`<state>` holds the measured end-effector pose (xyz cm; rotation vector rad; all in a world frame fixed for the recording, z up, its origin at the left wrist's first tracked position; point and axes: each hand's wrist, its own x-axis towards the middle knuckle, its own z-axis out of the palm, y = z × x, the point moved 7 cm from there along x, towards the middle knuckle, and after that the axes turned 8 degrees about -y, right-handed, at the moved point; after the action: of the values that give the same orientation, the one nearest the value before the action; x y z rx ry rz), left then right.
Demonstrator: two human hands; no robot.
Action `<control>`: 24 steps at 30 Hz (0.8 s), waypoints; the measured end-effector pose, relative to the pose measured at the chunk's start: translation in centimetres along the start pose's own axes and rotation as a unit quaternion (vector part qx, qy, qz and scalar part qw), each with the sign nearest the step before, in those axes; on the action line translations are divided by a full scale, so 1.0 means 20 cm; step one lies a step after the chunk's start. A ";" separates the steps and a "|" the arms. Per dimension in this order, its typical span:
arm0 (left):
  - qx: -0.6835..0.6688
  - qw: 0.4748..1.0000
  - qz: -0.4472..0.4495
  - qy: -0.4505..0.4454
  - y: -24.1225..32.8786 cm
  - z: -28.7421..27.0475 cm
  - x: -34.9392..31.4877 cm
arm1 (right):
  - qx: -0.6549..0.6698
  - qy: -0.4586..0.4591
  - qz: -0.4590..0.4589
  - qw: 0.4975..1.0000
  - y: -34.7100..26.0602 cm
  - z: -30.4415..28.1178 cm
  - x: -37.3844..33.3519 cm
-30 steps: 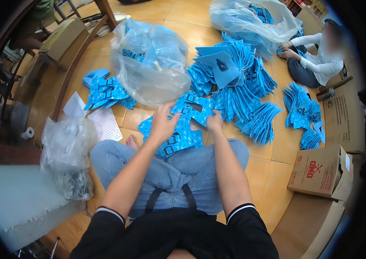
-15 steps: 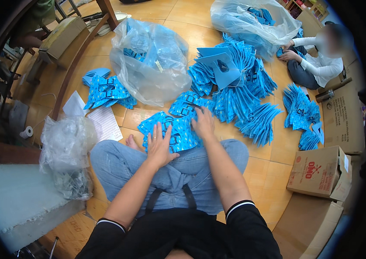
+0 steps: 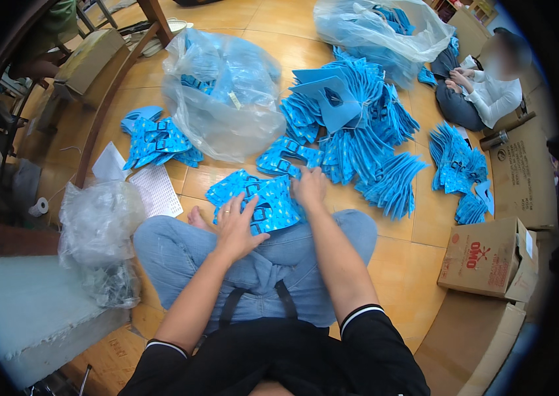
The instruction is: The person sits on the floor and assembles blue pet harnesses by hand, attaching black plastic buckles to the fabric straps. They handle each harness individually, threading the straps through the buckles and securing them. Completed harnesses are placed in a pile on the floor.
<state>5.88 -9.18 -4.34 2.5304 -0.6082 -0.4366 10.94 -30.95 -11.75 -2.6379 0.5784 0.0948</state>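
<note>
Spread across a pile of blue patterned flat pieces (image 3: 273,196) with dark-outlined cut-outs is my left hand (image 3: 236,224), its fingers apart and resting on the top piece. At the pile's upper right corner, my right hand (image 3: 309,188) has its fingers bent together. Whatever lies between those fingertips is hidden. Just beyond them is a second small pile of the same blue pieces (image 3: 286,157). The near pile lies in front of my crossed legs.
A big heap of bundled blue pieces (image 3: 365,125) stands ahead right. Clear plastic bags (image 3: 220,132) hold more. Printed paper (image 3: 156,190) and crumpled plastic (image 3: 101,218) lie left; cardboard boxes (image 3: 484,257) stand right. A co-worker (image 3: 490,99) sits far right.
My right hand's fingers have drawn back a little from the farther pile and bent. My left hand stays on the near pile. The co-worker's hands have moved away from the blue pieces.
</note>
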 end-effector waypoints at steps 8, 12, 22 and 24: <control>-0.028 0.999 0.019 0.018 -0.01 -0.04 0.00 | 0.251 -0.008 -0.146 0.957 -0.11 -0.13 -0.24; -0.049 0.997 0.065 0.014 0.04 -0.10 -0.02 | 0.350 -0.095 -0.128 0.923 -0.11 -0.06 -0.47; -0.402 0.905 -0.078 0.118 -0.14 -0.22 -0.17 | 0.659 -0.175 -0.062 0.729 -0.19 -0.29 -0.55; -0.530 0.841 -0.097 0.045 -0.14 -0.18 -0.18 | 0.711 -0.191 -0.079 0.673 -0.24 -0.34 -0.56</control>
<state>5.25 -3.78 -2.25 1.5130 -0.0045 -0.5251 2.52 -25.56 -1.97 -1.0385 0.1007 0.0823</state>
